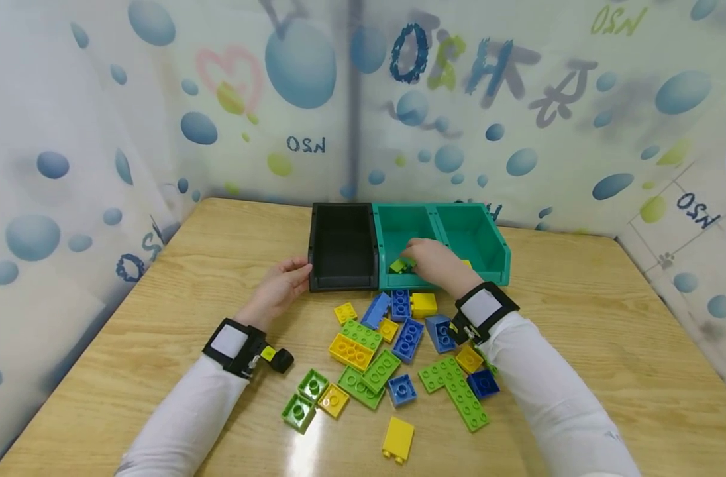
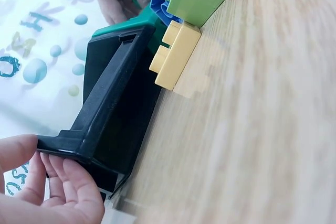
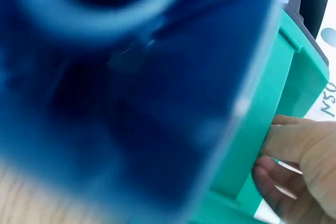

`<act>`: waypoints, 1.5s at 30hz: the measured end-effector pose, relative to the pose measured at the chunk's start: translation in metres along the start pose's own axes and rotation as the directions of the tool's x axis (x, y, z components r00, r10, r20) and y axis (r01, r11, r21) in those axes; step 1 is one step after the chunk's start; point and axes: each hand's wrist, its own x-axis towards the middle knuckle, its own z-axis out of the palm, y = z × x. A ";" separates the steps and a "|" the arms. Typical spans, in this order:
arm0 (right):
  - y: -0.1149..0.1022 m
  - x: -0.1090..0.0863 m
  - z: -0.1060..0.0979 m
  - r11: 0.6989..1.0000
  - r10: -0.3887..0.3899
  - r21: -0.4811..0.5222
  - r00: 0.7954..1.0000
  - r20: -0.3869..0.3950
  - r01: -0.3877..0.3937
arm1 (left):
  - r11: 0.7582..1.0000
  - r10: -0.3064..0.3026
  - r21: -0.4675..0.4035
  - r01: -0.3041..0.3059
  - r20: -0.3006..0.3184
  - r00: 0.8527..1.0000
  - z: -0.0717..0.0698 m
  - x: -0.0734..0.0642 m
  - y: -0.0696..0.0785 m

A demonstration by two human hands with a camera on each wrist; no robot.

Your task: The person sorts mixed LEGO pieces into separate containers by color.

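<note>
My left hand (image 1: 281, 285) holds the left wall of a black bin (image 1: 344, 283), thumb on the rim and fingers under it in the left wrist view. My right hand (image 1: 434, 262) reaches over the front of the middle bin, a teal bin (image 1: 405, 218). Its fingertips pinch a light green toy brick (image 1: 401, 265); in the right wrist view only a sliver of green shows at the fingers. A blue brick (image 3: 157, 129) close to that camera blurs much of the view. Behind the right wrist, a bit of yellow shows in the right teal bin (image 1: 473, 232).
Before the bins lie loose bricks, among them a yellow brick (image 1: 398, 438), an L-shaped green group (image 1: 455, 391), a blue brick (image 1: 408, 340) and a dark blue brick (image 1: 483, 383). The wooden table (image 1: 220, 232) meets a printed curtain (image 1: 238, 152) behind the bins.
</note>
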 end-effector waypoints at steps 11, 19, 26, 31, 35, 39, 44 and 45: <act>-0.002 0.017 0.004 0.996 0.072 0.041 0.993 0.092 -0.076 | 1.000 0.001 0.002 -0.001 -0.007 1.000 0.001 -0.001 0.002; -0.006 0.021 0.005 0.979 0.168 0.098 0.980 0.107 -0.179 | 1.000 0.009 0.011 -0.009 -0.007 1.000 0.002 -0.003 0.004; -0.007 0.023 0.006 0.973 0.194 0.103 0.972 0.130 -0.207 | 1.000 0.005 0.010 -0.005 -0.010 1.000 0.003 -0.003 0.004; -0.006 0.019 0.004 0.967 0.175 0.162 0.974 0.142 -0.197 | 1.000 0.004 0.003 -0.004 -0.014 1.000 0.003 -0.003 0.004; -0.002 0.011 -0.003 0.956 0.145 0.243 0.984 0.099 -0.165 | 1.000 0.001 0.000 -0.001 -0.013 1.000 0.001 -0.003 0.004; 0.002 -0.003 -0.017 0.933 0.114 0.340 0.993 0.030 -0.118 | 1.000 0.001 0.004 -0.001 -0.008 1.000 0.001 -0.003 0.003; 0.011 -0.031 -0.030 0.883 0.105 0.460 0.994 -0.010 -0.089 | 1.000 0.004 0.011 -0.004 -0.005 1.000 0.002 -0.003 0.003; 0.014 -0.037 -0.031 0.871 0.104 0.484 0.994 -0.015 -0.084 | 1.000 0.004 0.008 -0.004 -0.004 1.000 0.002 -0.003 0.003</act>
